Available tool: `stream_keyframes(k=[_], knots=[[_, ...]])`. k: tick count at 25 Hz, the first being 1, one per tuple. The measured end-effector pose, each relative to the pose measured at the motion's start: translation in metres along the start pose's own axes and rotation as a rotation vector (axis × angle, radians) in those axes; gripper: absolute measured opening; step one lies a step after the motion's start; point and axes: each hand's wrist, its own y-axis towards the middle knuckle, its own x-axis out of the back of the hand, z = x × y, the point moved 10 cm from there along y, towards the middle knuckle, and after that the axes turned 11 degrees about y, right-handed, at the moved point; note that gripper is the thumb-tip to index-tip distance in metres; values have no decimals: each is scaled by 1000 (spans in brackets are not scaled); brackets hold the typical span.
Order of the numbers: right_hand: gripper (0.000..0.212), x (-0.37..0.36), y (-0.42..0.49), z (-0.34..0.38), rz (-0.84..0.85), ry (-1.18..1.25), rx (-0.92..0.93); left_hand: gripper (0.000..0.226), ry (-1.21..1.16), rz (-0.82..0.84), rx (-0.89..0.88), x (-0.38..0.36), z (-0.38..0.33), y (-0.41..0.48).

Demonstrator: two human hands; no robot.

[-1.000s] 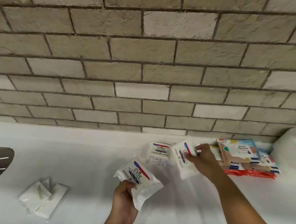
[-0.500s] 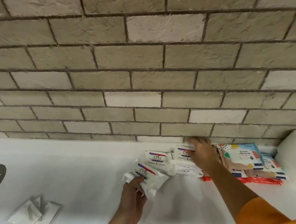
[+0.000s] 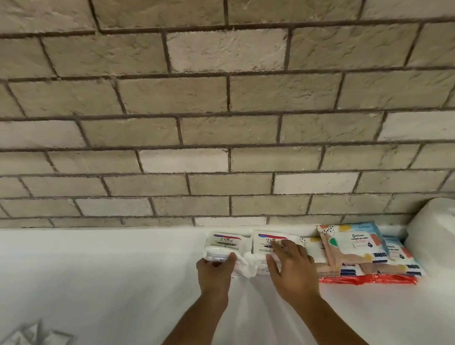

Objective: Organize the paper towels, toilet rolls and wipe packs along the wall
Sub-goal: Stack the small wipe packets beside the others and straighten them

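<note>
Our left hand (image 3: pixel 215 272) curls its fingers round the near edge of the left Dove pack (image 3: pixel 222 242). Our right hand (image 3: pixel 292 268) lays straight, spread fingers on the right Dove pack (image 3: pixel 263 246). Both packs lie side by side on the surface (image 3: pixel 105 285), against the wall (image 3: pixel 224 118).

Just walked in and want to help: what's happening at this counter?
A person is lining wipe packs up along the brick wall. The left hand grips the left Dove pack; the right hand rests flat on the right Dove pack beside it. Colourful packs and a paper roll sit further right.
</note>
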Motion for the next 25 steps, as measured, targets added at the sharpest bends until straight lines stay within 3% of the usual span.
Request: stream_keyframes(k=[4, 7, 11, 20, 25], knots=[[57, -17, 4, -13, 188, -3, -44, 102, 385, -143, -175, 9, -15, -4], [62, -19, 5, -14, 215, 8, -48, 95, 664, -213, -251, 13, -20, -4], [75, -24, 13, -12, 247, -48, -43, 89, 690, -53, -411, 1, -27, 1], [78, -29, 21, -4, 310, -115, -58, 94, 1089, 41, -584, -5, -29, 1], [75, -33, 18, 8, 314, -166, -8, 82, 1064, 19, -593, 0, -30, 6]])
